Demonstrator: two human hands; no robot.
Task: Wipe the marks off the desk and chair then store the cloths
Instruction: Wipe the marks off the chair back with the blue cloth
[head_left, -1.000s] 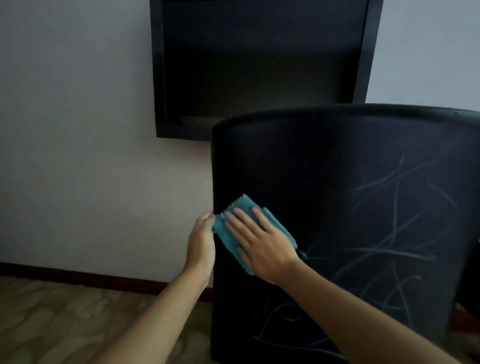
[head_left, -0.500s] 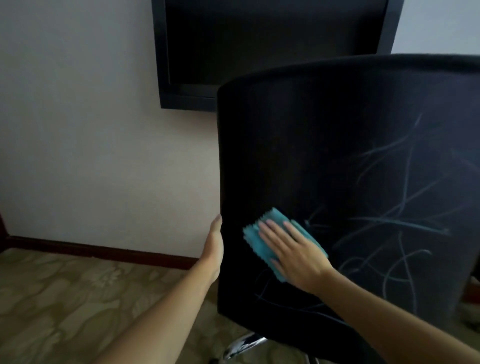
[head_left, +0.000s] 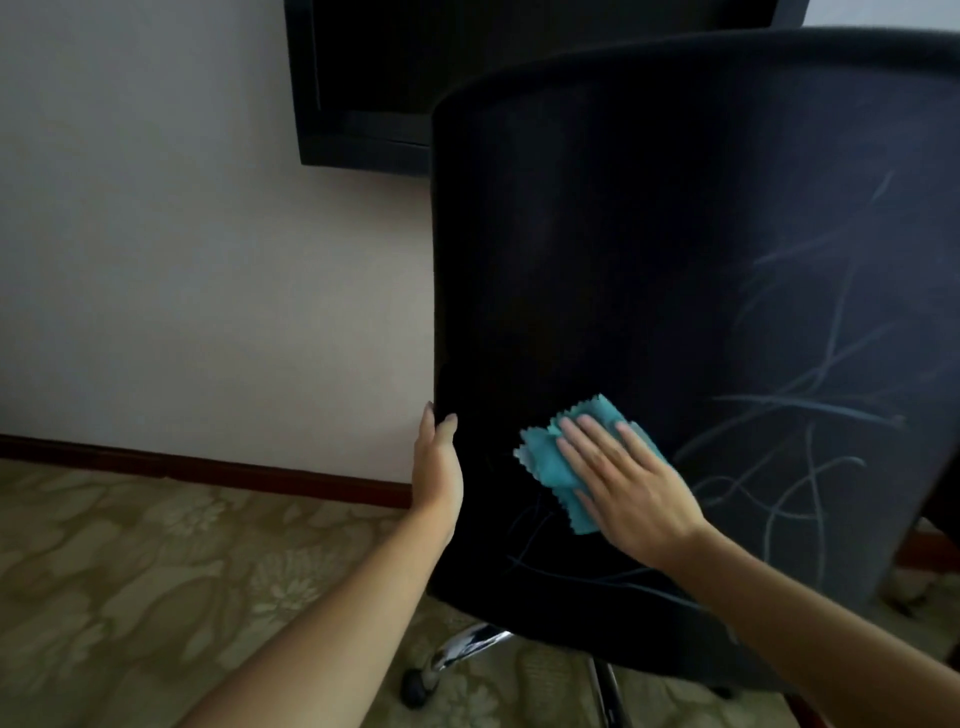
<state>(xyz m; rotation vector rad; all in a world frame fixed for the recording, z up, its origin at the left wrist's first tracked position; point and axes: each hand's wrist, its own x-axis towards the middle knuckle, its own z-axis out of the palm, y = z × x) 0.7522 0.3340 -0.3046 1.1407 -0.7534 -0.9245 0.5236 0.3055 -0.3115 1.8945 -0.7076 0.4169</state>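
Head view: right hand lies flat with straight fingers, pressing teal cloth on the black chair back, at about 6 o'clock in frame. Left hand holds the chair's left edge, at 9 o'clock from the cloth. Pale scribble marks at 3 o'clock.

Wall: pale, plain, matte, filling the upper left and taking soft, dim daylight. Dark panel: black-framed, flat, hanging on the wall at the top, its lower edge sitting well above the floor; whether it is a screen or a frame cannot be told. Skirting board: dark reddish-brown, running along the foot of the wall. Carpet: olive-beige with a pale floral pattern, covering the floor and lying in shade.
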